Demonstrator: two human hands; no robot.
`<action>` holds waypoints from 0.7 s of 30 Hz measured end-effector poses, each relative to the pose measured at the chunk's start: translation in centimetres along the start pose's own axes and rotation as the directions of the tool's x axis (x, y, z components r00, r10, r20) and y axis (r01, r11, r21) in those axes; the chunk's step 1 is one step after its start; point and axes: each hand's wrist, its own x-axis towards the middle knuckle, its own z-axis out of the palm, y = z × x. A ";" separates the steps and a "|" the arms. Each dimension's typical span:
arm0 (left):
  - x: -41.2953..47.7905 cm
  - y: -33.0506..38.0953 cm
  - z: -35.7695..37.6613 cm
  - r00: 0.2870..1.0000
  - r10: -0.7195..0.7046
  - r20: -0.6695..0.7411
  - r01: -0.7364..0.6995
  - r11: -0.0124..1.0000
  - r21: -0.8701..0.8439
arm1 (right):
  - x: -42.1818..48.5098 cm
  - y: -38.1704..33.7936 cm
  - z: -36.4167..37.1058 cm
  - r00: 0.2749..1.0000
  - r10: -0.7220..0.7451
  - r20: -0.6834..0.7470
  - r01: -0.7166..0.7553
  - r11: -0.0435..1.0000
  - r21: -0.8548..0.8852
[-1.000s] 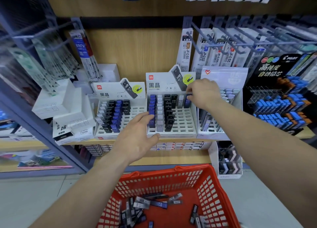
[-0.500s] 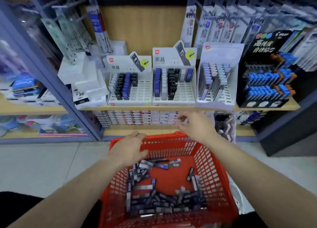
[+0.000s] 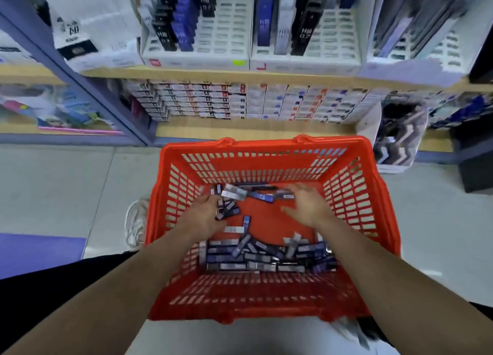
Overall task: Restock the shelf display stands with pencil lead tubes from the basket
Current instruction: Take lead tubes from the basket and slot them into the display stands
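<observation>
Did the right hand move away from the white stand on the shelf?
Yes. The right hand dropped from the middle white display stand on the shelf down into the red basket, now spread open above the pencil lead tubes.

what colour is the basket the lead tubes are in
Red, with slotted sides: the basket shows best in the head view.
</observation>
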 end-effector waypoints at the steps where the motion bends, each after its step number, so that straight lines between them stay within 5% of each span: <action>1: 1.1 -0.2 0.5 1.000 -0.005 -0.023 0.005 1.000 -0.025 | 1.1 0.1 0.8 1.000 -0.007 0.001 0.007 1.000 -0.007; 9: 6.2 0.3 4.7 0.960 -0.175 -0.217 0.105 0.948 -0.299 | 5.7 -0.6 5.7 0.995 0.035 -0.093 -0.035 0.999 0.000; 15: 6.3 -0.4 6.5 0.932 -0.131 -0.339 0.032 0.959 -0.281 | 5.9 -1.0 7.3 0.971 0.001 -0.238 0.002 1.000 0.010; 21: 6.2 0.1 7.0 0.901 -0.299 -0.313 0.102 0.850 -0.517 | 6.3 -2.1 8.4 0.984 -0.117 -0.134 0.110 0.992 -0.060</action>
